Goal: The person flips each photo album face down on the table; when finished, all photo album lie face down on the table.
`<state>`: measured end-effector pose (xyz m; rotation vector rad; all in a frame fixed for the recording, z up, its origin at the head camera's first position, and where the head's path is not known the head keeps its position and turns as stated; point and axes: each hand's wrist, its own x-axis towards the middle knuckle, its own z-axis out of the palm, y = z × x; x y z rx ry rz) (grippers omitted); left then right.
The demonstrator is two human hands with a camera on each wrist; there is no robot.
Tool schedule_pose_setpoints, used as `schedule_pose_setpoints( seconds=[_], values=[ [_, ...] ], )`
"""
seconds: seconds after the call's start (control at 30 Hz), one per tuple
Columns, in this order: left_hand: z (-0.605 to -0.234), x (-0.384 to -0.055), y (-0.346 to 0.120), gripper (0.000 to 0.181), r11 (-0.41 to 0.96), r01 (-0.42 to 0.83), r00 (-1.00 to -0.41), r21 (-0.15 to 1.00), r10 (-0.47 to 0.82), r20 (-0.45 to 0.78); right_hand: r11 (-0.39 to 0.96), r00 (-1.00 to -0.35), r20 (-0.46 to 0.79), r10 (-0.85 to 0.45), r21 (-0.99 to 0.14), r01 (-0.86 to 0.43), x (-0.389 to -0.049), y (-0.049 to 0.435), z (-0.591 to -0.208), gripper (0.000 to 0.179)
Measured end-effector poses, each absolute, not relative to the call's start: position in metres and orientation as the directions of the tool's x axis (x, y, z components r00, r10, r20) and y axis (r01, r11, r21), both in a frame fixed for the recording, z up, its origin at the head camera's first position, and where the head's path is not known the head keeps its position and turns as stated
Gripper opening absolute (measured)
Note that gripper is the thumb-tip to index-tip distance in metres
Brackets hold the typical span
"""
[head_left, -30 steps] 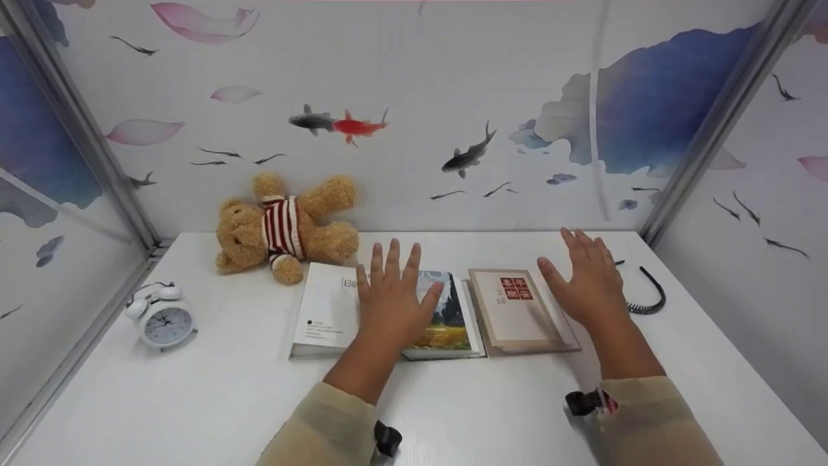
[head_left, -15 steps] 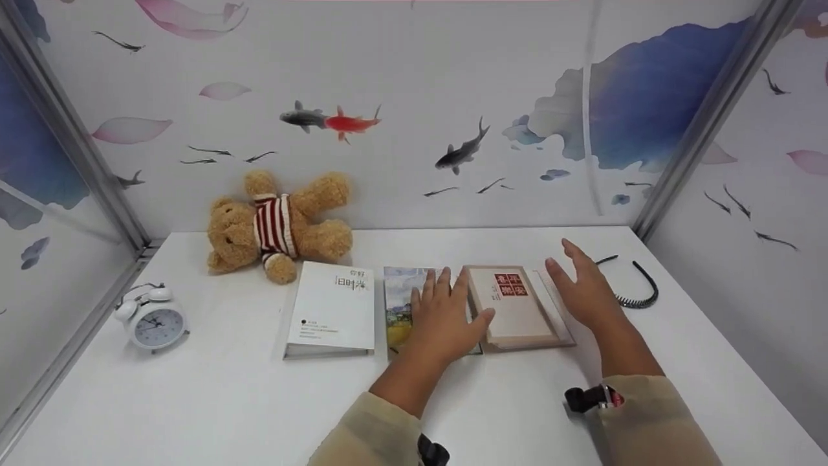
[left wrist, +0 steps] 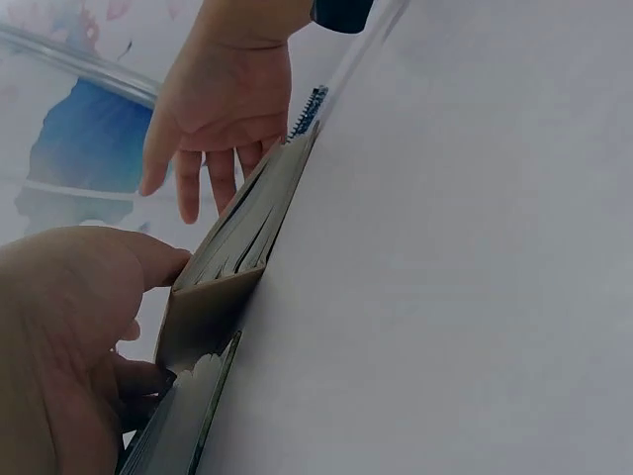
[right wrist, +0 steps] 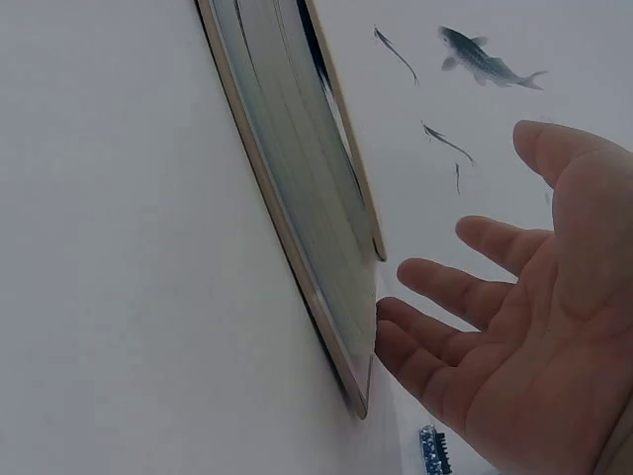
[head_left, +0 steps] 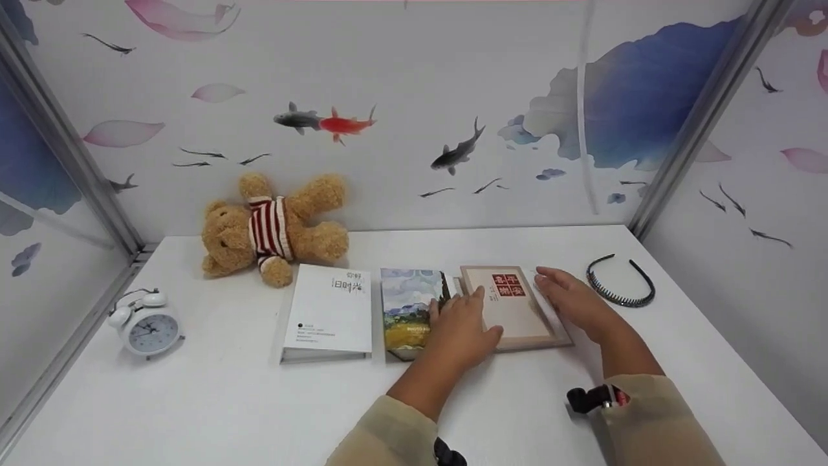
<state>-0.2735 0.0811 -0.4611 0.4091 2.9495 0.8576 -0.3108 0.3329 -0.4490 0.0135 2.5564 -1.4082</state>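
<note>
In the head view, a beige book [head_left: 522, 320] with a red-square title lies between both hands, its cover slightly raised along the page side. My left hand [head_left: 458, 331] reaches over the right part of a landscape-covered book [head_left: 406, 310], with fingertips at the beige book's spine edge. The left wrist view shows the left thumb [left wrist: 158, 259] against that book's upper spine corner and the other fingers lower, by the landscape book. My right hand [head_left: 572, 301] is at the beige book's right side. Its spread fingers [right wrist: 425, 346] meet the page edge in the right wrist view.
A white book [head_left: 330, 310] lies left of the landscape book. Behind it a teddy bear [head_left: 275, 226] rests on its side against the wall. A white alarm clock [head_left: 152, 330] stands at the left, and a dark toothed headband [head_left: 621, 298] lies at the right.
My left hand has moved right, from over the white and landscape books to the beige book's left edge. My right hand has lowered and shifted left to that book's right edge.
</note>
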Motion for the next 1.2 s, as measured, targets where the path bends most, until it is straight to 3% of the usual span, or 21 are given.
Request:
schedule_pose_setpoints(
  seconds=[0.27,0.43,0.8,1.2],
  values=[
    [-0.458,-0.271,0.082,0.08,0.773,0.265,-0.958,0.577,0.279,0.067,0.429,-0.951,-0.258,-0.17,-0.888,0.164,-0.308,0.33,-0.447,0.075],
    [-0.456,-0.269,0.08,0.082,0.694,0.254,-0.959,0.673,0.273,0.08,0.401,-0.947,-0.255,-0.194,-0.902,0.161,-0.305,0.327,-0.446,0.069],
    [-0.446,-0.266,0.076,0.078,0.294,0.171,-0.955,0.94,0.284,0.084,0.369,-0.941,-0.218,-0.26,-0.923,0.112,-0.299,0.31,-0.436,0.075],
    [-0.434,-0.262,0.078,0.07,-0.05,0.042,-0.942,0.998,0.331,0.056,0.435,-0.934,-0.174,-0.313,-0.9,0.022,-0.294,0.292,-0.428,0.072]
  ],
)
